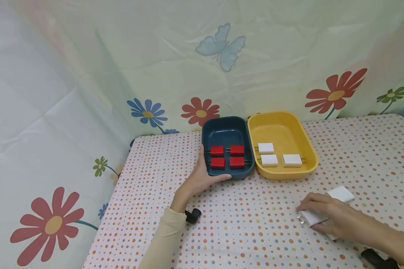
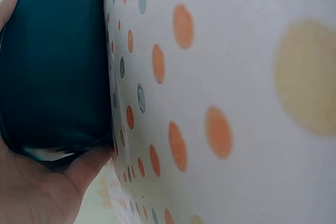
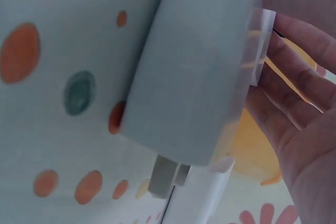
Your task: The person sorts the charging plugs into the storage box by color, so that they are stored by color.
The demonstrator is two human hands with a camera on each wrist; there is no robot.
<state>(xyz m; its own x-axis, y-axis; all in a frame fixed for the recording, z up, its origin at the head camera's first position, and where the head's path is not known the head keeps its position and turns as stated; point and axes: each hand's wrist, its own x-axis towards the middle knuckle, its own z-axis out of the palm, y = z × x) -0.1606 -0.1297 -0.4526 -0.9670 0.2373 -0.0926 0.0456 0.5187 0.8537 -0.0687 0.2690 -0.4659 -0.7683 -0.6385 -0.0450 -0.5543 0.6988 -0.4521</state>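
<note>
My left hand rests against the near left corner of a dark blue tray, fingers along its left side and thumb along the front. Inside that tray lie several red plug adapters with metal prongs. Over the dotted cloth at the right, my right hand grips a white plug adapter between thumb and fingers, prongs pointing left. A second white adapter lies just beyond the hand, and another looms close in the right wrist view, its prongs showing. The palm hides part of them in the head view.
Touching the blue tray on its right, a yellow tray holds three white adapters. The dotted tablecloth spreads across the table. Behind it hangs a flowered curtain.
</note>
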